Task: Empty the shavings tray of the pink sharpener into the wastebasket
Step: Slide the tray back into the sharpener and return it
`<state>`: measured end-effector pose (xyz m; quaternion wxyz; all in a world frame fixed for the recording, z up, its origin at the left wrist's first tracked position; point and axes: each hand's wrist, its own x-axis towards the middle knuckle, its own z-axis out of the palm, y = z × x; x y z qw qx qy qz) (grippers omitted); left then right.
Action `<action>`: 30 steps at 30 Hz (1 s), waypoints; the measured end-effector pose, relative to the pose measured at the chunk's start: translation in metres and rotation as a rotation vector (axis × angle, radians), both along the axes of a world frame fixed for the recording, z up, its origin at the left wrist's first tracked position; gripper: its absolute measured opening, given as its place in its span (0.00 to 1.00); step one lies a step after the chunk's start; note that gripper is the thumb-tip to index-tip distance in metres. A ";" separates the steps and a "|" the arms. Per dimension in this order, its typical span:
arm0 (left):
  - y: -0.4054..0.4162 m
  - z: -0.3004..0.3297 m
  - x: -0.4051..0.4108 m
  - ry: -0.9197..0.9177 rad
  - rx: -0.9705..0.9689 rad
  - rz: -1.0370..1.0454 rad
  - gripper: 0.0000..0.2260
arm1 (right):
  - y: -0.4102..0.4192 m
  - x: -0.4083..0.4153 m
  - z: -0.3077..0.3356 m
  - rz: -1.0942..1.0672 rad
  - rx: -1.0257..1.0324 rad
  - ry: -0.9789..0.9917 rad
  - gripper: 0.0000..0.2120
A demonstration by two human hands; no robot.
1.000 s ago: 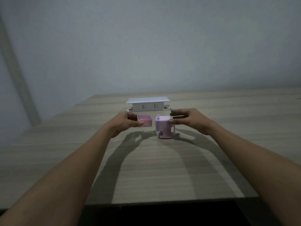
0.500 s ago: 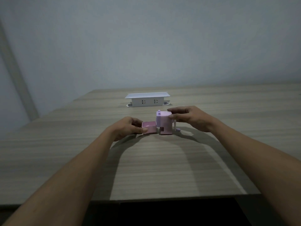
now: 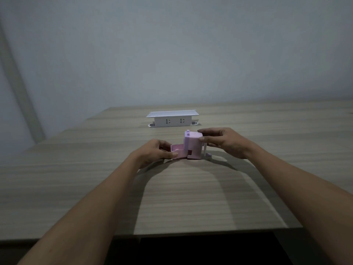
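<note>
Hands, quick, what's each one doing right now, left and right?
Left hand: closed on the shavings tray, which sits partly inside the sharpener.
Right hand: closed on the pink sharpener, steadying it on the table.

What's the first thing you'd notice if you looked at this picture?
The pink sharpener in the middle of the wooden table, steadied by the right hand. The left hand holds its pink tray, partly inside its left side. Behind stands a white socket box.

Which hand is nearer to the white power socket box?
Right. The right hand, gripping the pink sharpener, is just in front of the socket box; the left hand, holding the shavings tray, sits farther toward the person.
</note>
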<state>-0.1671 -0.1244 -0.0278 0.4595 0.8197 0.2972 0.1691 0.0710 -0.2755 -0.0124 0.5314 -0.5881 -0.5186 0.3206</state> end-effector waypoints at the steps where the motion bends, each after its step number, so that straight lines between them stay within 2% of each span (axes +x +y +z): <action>1: -0.002 0.000 0.000 -0.014 -0.014 -0.003 0.19 | 0.001 0.000 0.000 0.006 -0.003 0.002 0.22; 6: -0.007 -0.001 -0.001 -0.059 -0.077 -0.025 0.11 | 0.004 -0.001 0.002 0.035 -0.013 -0.014 0.22; 10: -0.013 -0.005 0.004 -0.104 -0.111 -0.039 0.15 | 0.007 0.000 -0.002 0.035 -0.003 0.004 0.22; 14: -0.023 -0.006 0.023 -0.086 -0.059 -0.041 0.20 | 0.009 -0.001 -0.008 0.013 0.018 0.051 0.22; 20: -0.023 -0.011 0.026 -0.101 -0.083 -0.050 0.18 | 0.006 -0.004 -0.018 0.015 0.032 -0.041 0.27; 23: -0.023 -0.021 0.026 -0.098 -0.093 -0.041 0.20 | 0.001 -0.001 -0.039 -0.004 0.015 -0.013 0.30; 26: -0.019 -0.017 0.027 -0.098 -0.102 -0.047 0.20 | 0.002 0.000 -0.046 -0.004 0.001 -0.078 0.27; 28: 0.052 0.011 0.070 -0.066 -0.112 -0.015 0.21 | 0.073 0.043 -0.022 -0.037 -0.045 -0.085 0.23; 30: 0.057 0.021 0.069 -0.057 -0.086 -0.017 0.22 | 0.077 0.036 -0.013 -0.045 -0.010 -0.094 0.21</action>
